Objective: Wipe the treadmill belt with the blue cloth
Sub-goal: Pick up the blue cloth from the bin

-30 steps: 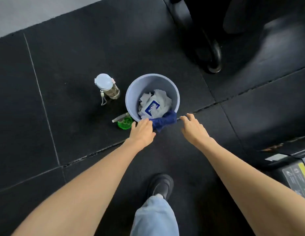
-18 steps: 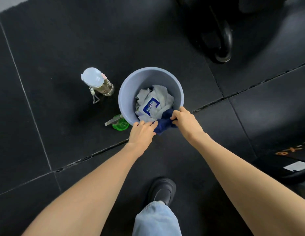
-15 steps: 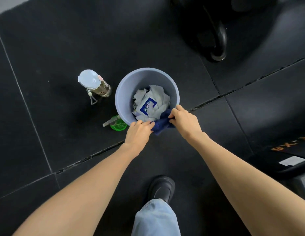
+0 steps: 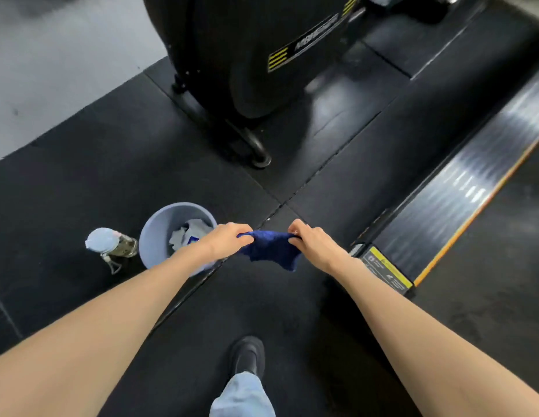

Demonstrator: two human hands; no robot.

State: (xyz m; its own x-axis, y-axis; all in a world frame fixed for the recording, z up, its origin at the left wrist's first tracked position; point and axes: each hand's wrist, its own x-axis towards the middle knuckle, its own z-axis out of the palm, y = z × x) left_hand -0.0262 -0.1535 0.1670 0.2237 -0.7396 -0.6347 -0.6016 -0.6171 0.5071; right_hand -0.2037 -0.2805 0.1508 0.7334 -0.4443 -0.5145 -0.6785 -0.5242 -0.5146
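Note:
The dark blue cloth hangs in the air between my two hands, above the black floor mat. My left hand pinches its left top edge and my right hand pinches its right top edge, so the cloth is stretched between them. The treadmill lies to the right, with a shiny dark side rail, an orange stripe and a yellow warning label at its near corner. Its belt is the dark surface right of the orange stripe.
A lavender bucket holding crumpled white wipes stands left of my hands, partly behind my left forearm. A water bottle stands left of it. A black exercise machine with a floor bar is ahead. My black shoe is below.
Both hands lifted the blue cloth off the bucket rim and carried it right, spreading it between them. The view swung up and right, bringing the treadmill in.

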